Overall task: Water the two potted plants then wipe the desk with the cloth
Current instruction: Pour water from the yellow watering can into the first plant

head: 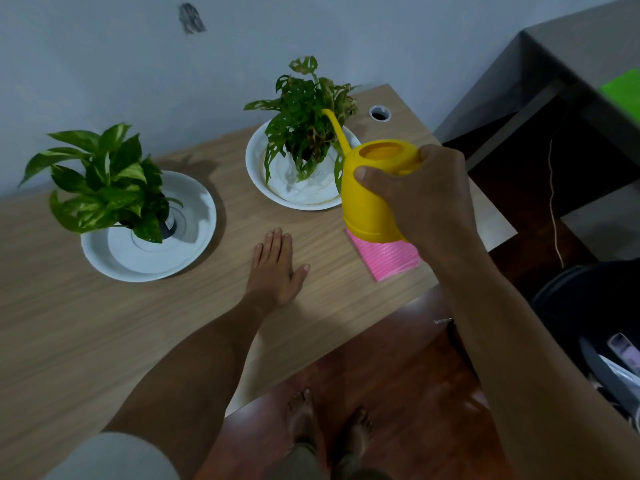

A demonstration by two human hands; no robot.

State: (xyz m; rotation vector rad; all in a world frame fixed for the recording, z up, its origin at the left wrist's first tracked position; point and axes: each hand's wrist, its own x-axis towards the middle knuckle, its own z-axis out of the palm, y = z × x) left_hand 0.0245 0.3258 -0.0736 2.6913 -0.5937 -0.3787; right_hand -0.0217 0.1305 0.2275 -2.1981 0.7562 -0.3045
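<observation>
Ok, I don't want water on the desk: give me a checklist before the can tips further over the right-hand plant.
1. Right hand grips yellow watering can: ok.
2. Spout tip over the right plant: ok.
3. White saucer under that plant: ok.
4. Left hand flat on desk, clear of the pour: ok.
5. Pink cloth within reach: ok.
6. Water level in can: cannot tell.

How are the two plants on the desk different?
The left plant has broad, whole leaves streaked with yellow; the right plant has narrower leaves full of holes, some browning. The yellow watering can in the right hand points its spout into the right plant; nothing is near the left plant. Both stand in white saucers on the wooden desk.
</observation>
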